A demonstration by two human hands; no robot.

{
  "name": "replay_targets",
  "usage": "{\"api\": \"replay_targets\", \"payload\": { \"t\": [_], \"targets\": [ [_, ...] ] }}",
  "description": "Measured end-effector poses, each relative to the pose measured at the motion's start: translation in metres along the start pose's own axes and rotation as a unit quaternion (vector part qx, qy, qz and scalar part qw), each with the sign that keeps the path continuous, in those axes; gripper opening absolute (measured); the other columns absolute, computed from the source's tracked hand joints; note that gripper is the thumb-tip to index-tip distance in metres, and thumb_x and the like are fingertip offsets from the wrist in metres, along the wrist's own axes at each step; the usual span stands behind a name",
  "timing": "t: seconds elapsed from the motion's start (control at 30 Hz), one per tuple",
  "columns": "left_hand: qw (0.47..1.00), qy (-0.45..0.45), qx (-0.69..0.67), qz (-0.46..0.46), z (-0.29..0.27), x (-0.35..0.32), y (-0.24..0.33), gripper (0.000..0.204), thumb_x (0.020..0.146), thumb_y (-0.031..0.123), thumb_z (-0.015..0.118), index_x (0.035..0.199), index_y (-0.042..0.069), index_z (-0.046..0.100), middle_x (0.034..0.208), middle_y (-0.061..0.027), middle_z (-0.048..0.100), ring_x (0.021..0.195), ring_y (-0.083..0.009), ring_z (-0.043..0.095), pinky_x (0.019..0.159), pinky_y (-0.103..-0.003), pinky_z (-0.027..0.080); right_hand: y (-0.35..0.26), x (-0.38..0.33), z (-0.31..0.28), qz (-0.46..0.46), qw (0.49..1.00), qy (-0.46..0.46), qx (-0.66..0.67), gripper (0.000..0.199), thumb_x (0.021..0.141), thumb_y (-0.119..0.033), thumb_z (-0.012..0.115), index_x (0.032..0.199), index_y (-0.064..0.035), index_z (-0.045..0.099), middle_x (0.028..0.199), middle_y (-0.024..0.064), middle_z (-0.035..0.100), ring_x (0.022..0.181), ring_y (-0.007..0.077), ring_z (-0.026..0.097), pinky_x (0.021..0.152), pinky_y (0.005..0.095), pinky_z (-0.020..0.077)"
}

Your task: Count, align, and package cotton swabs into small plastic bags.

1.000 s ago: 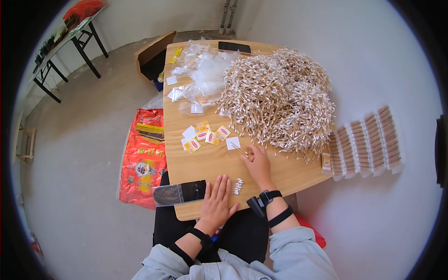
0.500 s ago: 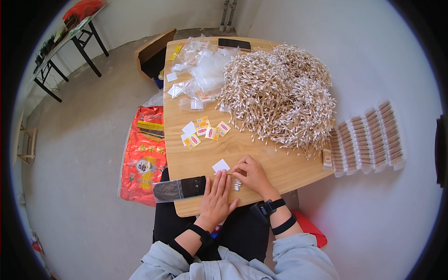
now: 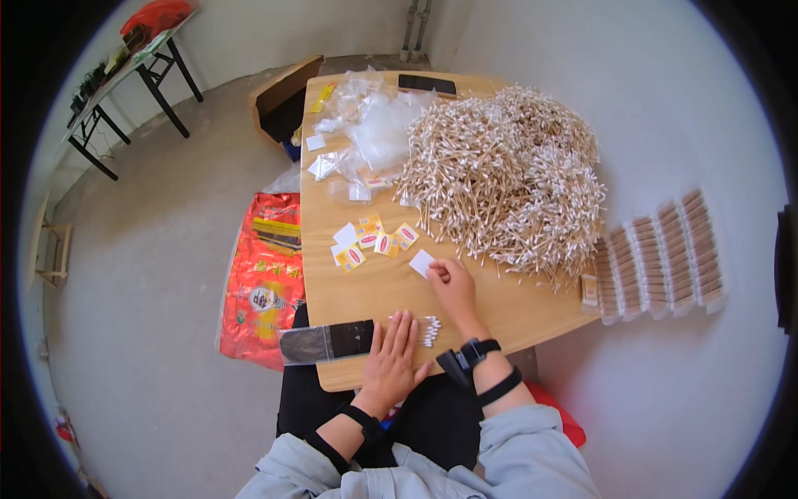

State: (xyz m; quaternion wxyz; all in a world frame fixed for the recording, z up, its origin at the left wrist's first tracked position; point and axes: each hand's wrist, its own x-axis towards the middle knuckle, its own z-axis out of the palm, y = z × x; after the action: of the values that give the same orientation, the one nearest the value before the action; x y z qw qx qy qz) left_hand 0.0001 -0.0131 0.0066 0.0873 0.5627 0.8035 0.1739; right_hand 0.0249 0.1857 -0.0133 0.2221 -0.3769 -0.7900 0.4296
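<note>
The scene is brightly, evenly lit, with soft shadows. A pale sheen is caught on the crumpled clear plastic [image 3: 378, 135]. Straight edges are bowed by fisheye distortion, and the corners are blackened.

On my table [image 3: 357, 291], the swab heap [image 3: 507, 175] lies beyond my right fingers [image 3: 449, 267]; plastic bags [image 3: 378, 133] sit left of it, cards [image 3: 386, 244] nearer me.
</note>
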Motion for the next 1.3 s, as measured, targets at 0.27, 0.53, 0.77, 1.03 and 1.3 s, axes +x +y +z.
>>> {"api": "replay_targets", "payload": {
  "t": [0.27,0.53,0.77,1.03,1.3],
  "targets": [
    [1.000,0.010,0.001,0.000,0.002,-0.002,-0.002,0.080,0.085,0.050,0.056,0.142,-0.003,0.036,0.152,-0.0187,0.029,0.145,-0.0316,0.020,0.117,-0.052,0.013,-0.006,-0.080,0.006,0.124,0.926,0.084,0.347,0.038,0.103,-0.026,0.041,0.126,0.0037,0.045,0.125,0.0131,0.052,0.115,0.0233,0.055,0.100,0.0355,0.0429],
    [1.000,0.008,0.004,-0.002,0.001,-0.004,-0.004,0.083,0.084,0.049,0.055,0.142,-0.006,0.033,0.151,-0.0204,0.028,0.145,-0.0322,0.020,0.117,-0.051,0.013,-0.008,-0.097,0.032,0.033,0.953,0.055,0.295,0.051,0.105,-0.034,0.031,0.137,0.0048,0.032,0.137,0.0195,0.039,0.135,0.0298,0.036,0.116,0.0405,0.0255],
    [1.000,0.016,0.010,0.001,0.001,-0.005,-0.001,0.084,0.083,0.049,0.057,0.142,-0.006,0.033,0.152,-0.0220,0.026,0.145,-0.0334,0.019,0.117,-0.051,0.015,-0.009,-0.100,0.032,0.040,0.932,0.071,0.354,0.051,0.104,-0.034,0.032,0.137,0.0051,0.030,0.138,0.0207,0.037,0.135,0.0305,0.037,0.115,0.0406,0.0262],
    [0.994,0.044,-0.045,-0.085,-0.002,-0.010,-0.004,0.093,0.080,0.044,0.066,0.144,-0.009,0.025,0.153,-0.0299,0.017,0.145,-0.0397,0.015,0.116,-0.051,0.014,-0.016,-0.099,0.028,0.050,0.911,0.098,0.398,0.051,0.104,-0.034,0.032,0.138,0.0044,0.030,0.139,0.0202,0.037,0.135,0.0305,0.037,0.115,0.0408,0.0256],
    [0.999,0.023,-0.001,-0.032,0.002,-0.010,-0.009,0.082,0.086,0.042,0.060,0.145,-0.005,0.029,0.155,-0.0239,0.020,0.146,-0.0376,0.015,0.116,-0.052,0.011,-0.014,-0.101,0.042,0.051,0.924,0.066,0.373,0.050,0.103,-0.032,0.037,0.138,0.0028,0.030,0.141,0.0207,0.037,0.135,0.0291,0.037,0.114,0.0388,0.0260]
  ]
}}
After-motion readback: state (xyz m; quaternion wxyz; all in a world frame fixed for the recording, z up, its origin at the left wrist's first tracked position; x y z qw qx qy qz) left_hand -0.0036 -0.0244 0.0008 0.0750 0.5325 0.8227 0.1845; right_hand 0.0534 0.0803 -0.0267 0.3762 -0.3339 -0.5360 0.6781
